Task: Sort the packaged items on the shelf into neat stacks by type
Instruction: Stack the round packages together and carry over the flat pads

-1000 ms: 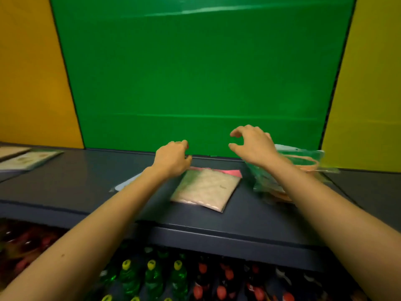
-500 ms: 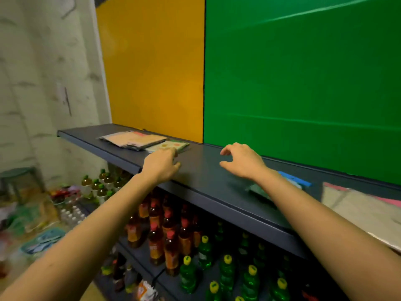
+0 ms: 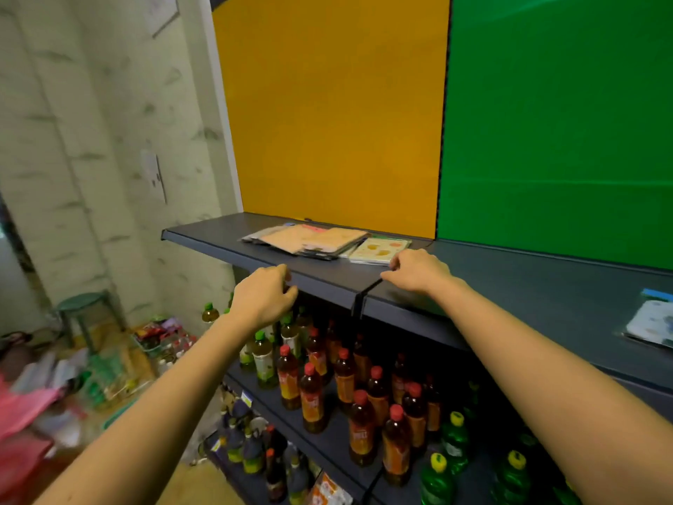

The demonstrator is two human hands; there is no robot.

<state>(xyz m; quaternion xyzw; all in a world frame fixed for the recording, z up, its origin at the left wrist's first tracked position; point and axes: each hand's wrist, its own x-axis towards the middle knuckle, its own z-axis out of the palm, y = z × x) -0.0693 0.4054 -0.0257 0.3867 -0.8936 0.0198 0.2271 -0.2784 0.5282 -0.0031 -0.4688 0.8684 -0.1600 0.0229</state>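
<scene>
A loose pile of flat tan packets [image 3: 309, 239] lies at the far left of the dark shelf [image 3: 510, 286], in front of the orange panel. Beside it on the right sits a pale yellow packet [image 3: 380, 250]. My right hand [image 3: 418, 271] hovers just in front of that yellow packet, fingers curled, holding nothing. My left hand [image 3: 266, 297] is at the shelf's front edge, fingers curled and empty, short of the tan pile. A white and blue packet [image 3: 652, 322] lies on the shelf at the right border.
Below the shelf stand rows of brown bottles [image 3: 313, 399] with red caps and green bottles [image 3: 437, 475] with yellow caps. A green stool [image 3: 82, 304] and scattered clutter [image 3: 54, 388] are on the floor at the left. Orange and green panels back the shelf.
The view has swung left along the shelf, away from the pink-edged and green packets. Both hands travelled left with it and now reach toward the tan and yellow packets.
</scene>
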